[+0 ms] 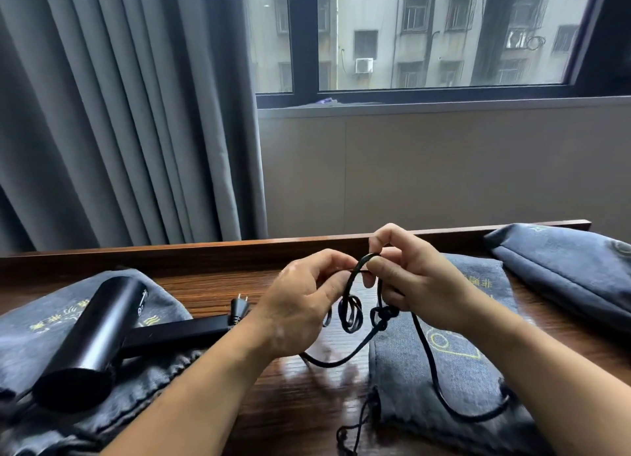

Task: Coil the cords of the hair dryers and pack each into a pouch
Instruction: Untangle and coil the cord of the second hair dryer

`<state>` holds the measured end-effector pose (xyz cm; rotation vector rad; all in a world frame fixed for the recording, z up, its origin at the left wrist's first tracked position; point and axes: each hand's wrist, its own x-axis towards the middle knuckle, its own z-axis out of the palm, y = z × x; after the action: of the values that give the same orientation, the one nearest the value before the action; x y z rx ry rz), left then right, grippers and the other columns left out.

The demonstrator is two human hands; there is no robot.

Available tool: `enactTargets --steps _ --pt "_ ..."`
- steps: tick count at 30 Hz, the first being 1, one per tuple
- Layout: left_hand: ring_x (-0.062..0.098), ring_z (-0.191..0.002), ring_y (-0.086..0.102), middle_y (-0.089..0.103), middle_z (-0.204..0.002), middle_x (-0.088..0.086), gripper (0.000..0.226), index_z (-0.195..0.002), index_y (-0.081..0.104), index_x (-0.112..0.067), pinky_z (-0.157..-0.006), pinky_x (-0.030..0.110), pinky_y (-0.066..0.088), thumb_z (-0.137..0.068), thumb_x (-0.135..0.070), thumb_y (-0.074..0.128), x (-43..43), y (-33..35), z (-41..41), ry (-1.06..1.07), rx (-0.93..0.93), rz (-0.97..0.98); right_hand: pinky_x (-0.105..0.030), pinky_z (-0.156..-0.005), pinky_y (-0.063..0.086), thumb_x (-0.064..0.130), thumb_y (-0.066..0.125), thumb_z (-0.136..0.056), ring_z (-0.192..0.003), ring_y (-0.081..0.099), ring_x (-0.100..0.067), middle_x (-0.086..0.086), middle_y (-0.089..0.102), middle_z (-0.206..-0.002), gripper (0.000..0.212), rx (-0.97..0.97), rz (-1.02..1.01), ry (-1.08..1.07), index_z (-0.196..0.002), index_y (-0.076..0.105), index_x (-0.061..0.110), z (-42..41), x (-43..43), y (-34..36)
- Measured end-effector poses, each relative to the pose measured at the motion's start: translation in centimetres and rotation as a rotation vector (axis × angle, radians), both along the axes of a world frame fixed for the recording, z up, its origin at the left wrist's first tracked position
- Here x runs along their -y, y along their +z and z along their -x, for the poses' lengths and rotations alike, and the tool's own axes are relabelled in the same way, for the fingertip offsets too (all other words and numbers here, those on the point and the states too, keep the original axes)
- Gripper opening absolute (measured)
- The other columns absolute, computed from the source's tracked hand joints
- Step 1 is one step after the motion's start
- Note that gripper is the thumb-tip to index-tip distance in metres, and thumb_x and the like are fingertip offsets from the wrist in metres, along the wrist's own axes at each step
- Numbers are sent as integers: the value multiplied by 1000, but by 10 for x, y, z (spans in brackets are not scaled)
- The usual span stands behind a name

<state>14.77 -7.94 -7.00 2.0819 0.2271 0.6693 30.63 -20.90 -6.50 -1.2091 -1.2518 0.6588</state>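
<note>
Under the right hand (409, 284) lies a grey pouch (461, 370), crossed by the black cord (355, 271). Both it and the left hand (300, 302) pinch a loop of cord. The hair dryer (99, 332) rests left of them.

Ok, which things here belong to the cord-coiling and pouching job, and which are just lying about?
Job: hair dryer, cord, plug, left pouch, middle pouch, far-right pouch, left hand and right hand gripping the cord.
Just there: curtain, window, table.
</note>
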Motion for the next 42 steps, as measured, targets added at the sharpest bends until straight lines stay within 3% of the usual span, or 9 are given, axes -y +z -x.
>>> enactTargets --steps 3,6,12,16,20,23,28,36,42 --pt "4 -67 65 73 -73 -10 14 -86 74 -26 -64 19 51 -96 -33 68 -2 1 -1 264 76 -116 -23 -41 31 20 55 -94 -43 40 -17 -7 64 -78 19 43 110 41 -98 40 9 -4 5 -1" --pt "7 -55 57 65 -58 -9 25 -77 69 -24 -54 23 44 -95 -41 66 -14 1 0 518 163 -117 -23 -42 34 16 52 -100 -46 44 -19 -10 64 -77 14 39 227 136 -99 39 10 -10 11 -4" --pt "30 -84 61 56 -71 -8 24 -77 58 -25 -71 31 29 -99 -34 60 -52 -3 13 934 106 -265 -23 -41 32 15 58 -98 -46 42 -18 -11 60 -77 15 22 218 142 -97 44 11 -19 17 -2" --pt "19 -125 45 54 -121 -13 18 -109 63 -36 -112 56 19 -96 -26 56 -39 -13 8 795 -441 -619 -17 -37 24 10 55 -101 -44 32 -12 -8 58 -71 13 23 197 96 -95 44 13 -17 11 -4" --pt "13 -145 36 49 -150 -13 68 -143 52 -31 -122 62 14 -80 -6 50 -12 -6 2 400 -100 -722 -17 -36 25 6 51 -103 -42 32 -11 -9 61 -71 14 63 203 102 -94 42 13 -11 7 -5" --pt "-5 -120 47 59 -123 -27 55 -141 54 -33 -120 25 25 -93 -6 50 6 -5 -1 43 -24 -479 -17 -37 25 7 52 -102 -41 32 -11 -12 62 -74 15 47 188 113 -93 45 15 -9 6 -7" --pt "2 -85 52 50 -90 -12 34 -115 73 -31 -78 12 38 -92 -52 60 -18 -10 -1 260 67 -513 -24 -44 39 16 55 -96 -46 50 -20 -11 66 -82 16 33 223 155 -100 41 9 -12 17 0" --pt "-2 -77 56 58 -75 -13 13 -85 70 -30 -69 2 35 -92 -41 69 -23 1 8 639 258 -338 -33 -50 56 23 56 -95 -83 69 -40 -4 69 -98 23 -94 284 97 -99 39 9 -18 22 2" --pt "11 -53 45 51 -52 -7 24 -69 62 -21 -57 33 39 -84 -40 66 -34 4 13 657 483 -16 -20 -35 32 22 52 -103 -49 63 -25 -11 76 -104 15 -47 274 -154 -96 42 14 -30 19 0"
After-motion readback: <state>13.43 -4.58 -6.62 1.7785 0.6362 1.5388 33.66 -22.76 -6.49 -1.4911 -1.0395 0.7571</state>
